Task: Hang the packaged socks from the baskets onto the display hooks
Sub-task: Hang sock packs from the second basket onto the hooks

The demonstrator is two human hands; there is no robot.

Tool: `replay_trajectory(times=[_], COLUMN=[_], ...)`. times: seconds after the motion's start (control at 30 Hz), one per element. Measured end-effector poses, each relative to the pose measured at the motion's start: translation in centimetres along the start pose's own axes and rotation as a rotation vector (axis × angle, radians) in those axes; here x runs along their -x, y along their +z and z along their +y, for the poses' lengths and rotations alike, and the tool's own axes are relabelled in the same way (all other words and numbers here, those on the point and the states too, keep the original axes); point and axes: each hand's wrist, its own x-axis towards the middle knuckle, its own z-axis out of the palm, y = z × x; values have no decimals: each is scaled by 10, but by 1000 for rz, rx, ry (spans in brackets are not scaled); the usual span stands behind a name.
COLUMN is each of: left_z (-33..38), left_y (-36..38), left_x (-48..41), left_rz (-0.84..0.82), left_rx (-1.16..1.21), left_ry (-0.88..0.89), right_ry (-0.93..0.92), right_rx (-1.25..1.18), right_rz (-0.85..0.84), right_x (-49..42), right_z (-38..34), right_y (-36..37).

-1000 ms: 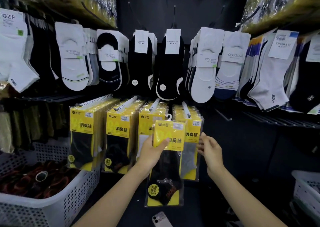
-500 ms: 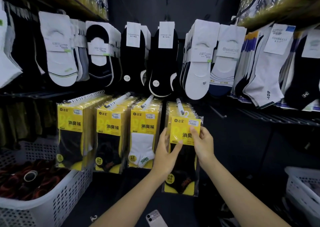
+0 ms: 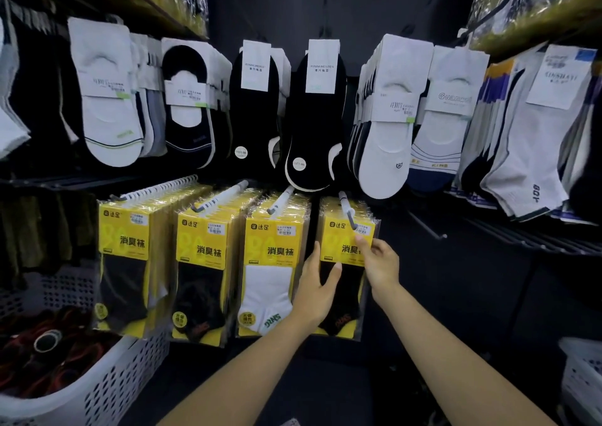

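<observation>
- Currently, four display hooks carry yellow sock packs; the front pack [image 3: 338,230] hangs on the hook [image 3: 346,205] just above both hands.
- Left hand [image 3: 317,290]: fingers straight, flat against the pack's left edge, thumb across its front.
- Right hand [image 3: 379,262]: pinches the pack's upper right edge; the fingers behind are hidden, probably curled.
- Three stacks [image 3: 208,262] hang left of the left hand.
- Two baskets: left basket [image 3: 107,383], right basket [image 3: 583,370].
- Right of the right hand: open dark space.
</observation>
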Motion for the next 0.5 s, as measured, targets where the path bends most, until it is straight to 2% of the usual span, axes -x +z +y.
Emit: replay_trajectory(times=[0.2, 0.33, 0.5], left_z=[-10, -41, -106], left_y=[-6, -12, -25], left_x=[13, 58, 154], left_rz=[-32, -70, -104], left_rx=[36, 86, 101], left_ry=[-53, -179, -399], right_ry=[53, 125, 273], right_rx=[11, 25, 104], right_rz=[48, 102, 64], right_x=[16, 63, 155], right_z=[14, 54, 132], right_y=[-14, -37, -65])
